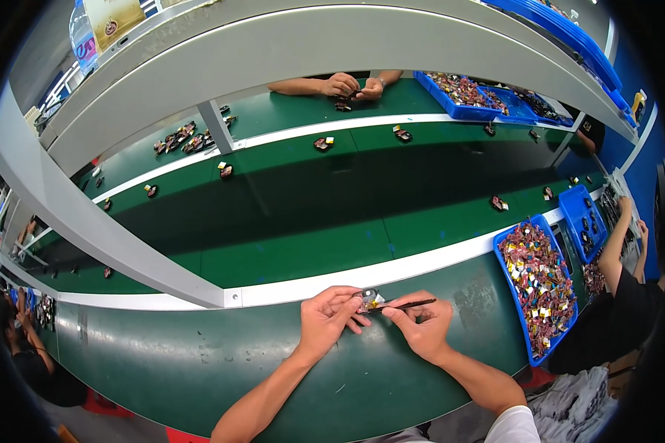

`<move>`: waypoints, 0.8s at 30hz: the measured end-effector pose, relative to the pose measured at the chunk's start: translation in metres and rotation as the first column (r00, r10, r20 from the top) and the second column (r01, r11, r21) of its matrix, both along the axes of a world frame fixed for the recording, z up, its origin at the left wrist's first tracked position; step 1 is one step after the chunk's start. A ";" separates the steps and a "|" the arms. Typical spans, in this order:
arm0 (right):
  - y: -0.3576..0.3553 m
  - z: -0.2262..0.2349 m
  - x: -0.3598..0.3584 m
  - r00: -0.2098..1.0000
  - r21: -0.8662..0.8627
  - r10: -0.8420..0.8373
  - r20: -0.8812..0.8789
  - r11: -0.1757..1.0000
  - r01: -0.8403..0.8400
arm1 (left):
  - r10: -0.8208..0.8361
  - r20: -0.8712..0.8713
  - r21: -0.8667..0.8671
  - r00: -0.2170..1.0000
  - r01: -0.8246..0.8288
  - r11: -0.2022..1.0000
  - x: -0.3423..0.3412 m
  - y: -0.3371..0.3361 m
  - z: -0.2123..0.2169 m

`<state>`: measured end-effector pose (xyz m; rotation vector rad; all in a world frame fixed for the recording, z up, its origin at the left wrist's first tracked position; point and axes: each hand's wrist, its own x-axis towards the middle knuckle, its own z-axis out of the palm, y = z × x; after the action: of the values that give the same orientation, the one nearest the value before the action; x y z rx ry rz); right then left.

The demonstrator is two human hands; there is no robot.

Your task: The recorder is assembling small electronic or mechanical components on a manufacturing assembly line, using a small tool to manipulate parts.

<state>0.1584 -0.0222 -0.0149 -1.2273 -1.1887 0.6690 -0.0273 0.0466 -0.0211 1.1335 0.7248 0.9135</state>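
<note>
One bare left hand (326, 323) pinched a small dark plastic piece (369, 295) above the near green surface (199, 362), maybe to keep it still, while the bare right hand (427, 328) pinched a thin black stick (420, 303), tip beside the piece.

Own hands: 2, i.e. L hand (324, 323) at 6 o'clk, R hand (427, 334) at 5. Held device (368, 294): 1, approx. 6. Blk tool (420, 303): 1, approx. 5. Near-side blue trays: 2, i.e. lg. tray (537, 359) at 4, sm. tray (571, 201) at 3. Spaced-out assemblies (324, 143): min. 10, 9 thru 3. Bottle (86, 49): 1, at 10.
</note>
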 end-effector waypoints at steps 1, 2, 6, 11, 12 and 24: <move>0.000 0.000 0.000 1.000 0.004 -0.003 0.007 1.000 0.003 | 0.006 -0.002 0.008 1.000 -0.006 1.000 0.000 0.000 0.000; 0.000 0.001 -0.001 1.000 0.003 -0.004 0.007 1.000 0.004 | 0.012 -0.003 0.016 1.000 -0.012 1.000 0.001 -0.001 0.000; -0.001 0.002 -0.004 0.999 0.005 -0.047 0.022 0.999 0.047 | 0.022 -0.008 0.023 1.000 -0.022 0.999 0.000 -0.001 0.000; -0.001 0.001 -0.002 0.995 0.050 -0.054 0.082 0.997 0.050 | 0.026 0.004 0.018 1.000 -0.026 0.999 0.001 0.000 -0.002; -0.001 0.001 -0.001 0.994 0.066 -0.046 0.100 0.997 0.039 | 0.025 0.004 0.019 1.000 -0.026 1.000 0.002 0.000 -0.002; 0.005 0.001 0.001 0.997 -0.027 0.032 -0.073 0.999 -0.034 | 0.016 0.011 0.034 1.000 -0.017 0.999 -0.001 0.001 -0.007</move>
<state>0.1594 -0.0168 -0.0136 -1.1992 -1.1444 0.7518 -0.0279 0.0480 -0.0285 1.1531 0.7131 0.9485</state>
